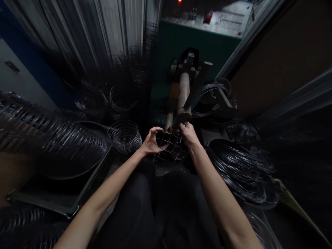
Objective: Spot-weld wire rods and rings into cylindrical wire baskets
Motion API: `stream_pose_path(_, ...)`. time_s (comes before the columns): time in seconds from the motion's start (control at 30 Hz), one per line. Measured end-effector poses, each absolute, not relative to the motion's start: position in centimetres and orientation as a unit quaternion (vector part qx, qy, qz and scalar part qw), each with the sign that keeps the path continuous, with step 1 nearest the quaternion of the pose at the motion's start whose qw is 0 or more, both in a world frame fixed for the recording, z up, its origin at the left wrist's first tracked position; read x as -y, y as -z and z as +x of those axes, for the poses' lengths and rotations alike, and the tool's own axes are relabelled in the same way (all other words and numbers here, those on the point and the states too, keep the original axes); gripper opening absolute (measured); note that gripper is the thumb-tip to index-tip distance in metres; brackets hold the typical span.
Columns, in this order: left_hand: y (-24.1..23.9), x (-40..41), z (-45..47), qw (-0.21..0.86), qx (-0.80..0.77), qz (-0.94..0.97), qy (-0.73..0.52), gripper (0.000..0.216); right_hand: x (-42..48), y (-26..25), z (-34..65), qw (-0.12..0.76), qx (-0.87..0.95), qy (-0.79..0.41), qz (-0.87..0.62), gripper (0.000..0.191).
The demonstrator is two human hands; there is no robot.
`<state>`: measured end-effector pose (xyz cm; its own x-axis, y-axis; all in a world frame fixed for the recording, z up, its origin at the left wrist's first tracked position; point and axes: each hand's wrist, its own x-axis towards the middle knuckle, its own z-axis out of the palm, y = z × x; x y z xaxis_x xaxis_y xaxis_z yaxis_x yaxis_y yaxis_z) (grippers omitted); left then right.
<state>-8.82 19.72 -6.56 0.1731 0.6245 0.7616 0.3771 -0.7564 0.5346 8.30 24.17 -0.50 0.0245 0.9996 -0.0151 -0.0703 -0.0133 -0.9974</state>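
A round wire frame [169, 148] with crossing wires and curved rings sits below the arms of a green machine. My left hand [152, 141] grips its left side, thumb and fingers bent in a wide C around the wire. At the upper right of the frame, my right hand [188, 134] is closed, its thumb and fingertips pinching a short straight wire [185, 125]. This hand is just under the end of the machine's thick upper cylinder [184, 91]. Dim light hides exactly where the wires meet the lower arm [169, 119].
The green machine [220, 43] carries a red switch [208, 17]. To the left are loose wire rings [124, 136], a long stack of rings [59, 129] and a tray [49, 202]. A big bundle of wire hoops [241, 169] lies to the right.
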Motion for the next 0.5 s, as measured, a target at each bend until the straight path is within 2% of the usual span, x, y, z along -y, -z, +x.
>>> stream_pose_path(0.37, 5.5, -20.2, -9.1, 0.148, -0.326, 0.759, -0.544, 0.067, -24.9, 0.8, 7.7, 0.527, 0.454, -0.507, -0.508, 0.027)
stream_pose_path(0.5, 4.8, -20.1, -9.5, 0.169, -0.383, 0.763, -0.492, 0.077, -25.0, 0.2, 7.7, 0.530, 0.428, -0.508, -0.527, 0.024)
